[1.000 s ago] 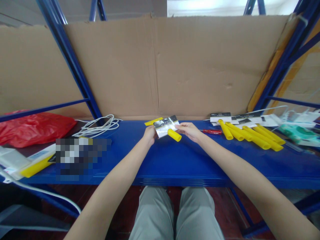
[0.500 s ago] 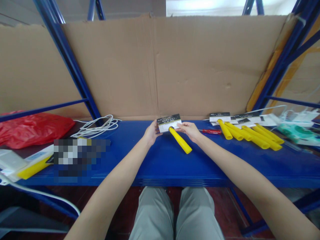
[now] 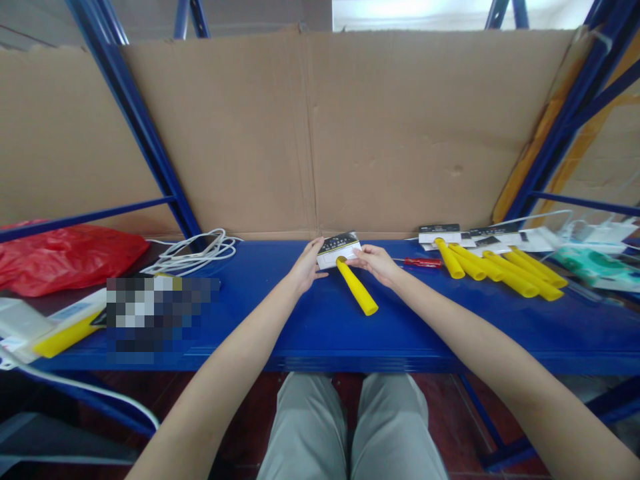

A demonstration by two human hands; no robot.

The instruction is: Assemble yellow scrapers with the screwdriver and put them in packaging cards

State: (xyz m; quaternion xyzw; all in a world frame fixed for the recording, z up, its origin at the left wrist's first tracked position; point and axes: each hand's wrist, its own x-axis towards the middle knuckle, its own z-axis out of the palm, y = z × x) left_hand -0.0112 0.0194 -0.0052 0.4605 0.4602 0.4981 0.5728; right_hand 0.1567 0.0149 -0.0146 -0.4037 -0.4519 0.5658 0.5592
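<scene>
Two hands on one card here: the left hand (image 3: 304,268) holds the printed card (image 3: 330,256) at its 9 o'clock edge, fingers loosely spread, while the right hand (image 3: 379,264) pinches it around 3 o'clock. My guess is the edge grip leaves the print uncovered and the yellow tube (image 3: 357,288) free, pointing toward 5 o'clock. Can't tell how hard the left is squeezing.

A red screwdriver (image 3: 423,263) lies at 3 o'clock from the right hand, with more yellow tubes (image 3: 505,270) bunched beyond it, probably kept within easy reach.

Surface is a glossy blue table (image 3: 240,327). Cardboard (image 3: 225,133) walls off 12 o'clock between blue posts. Coiled white cable (image 3: 213,252) and a red bag (image 3: 70,257) sit toward 9.
</scene>
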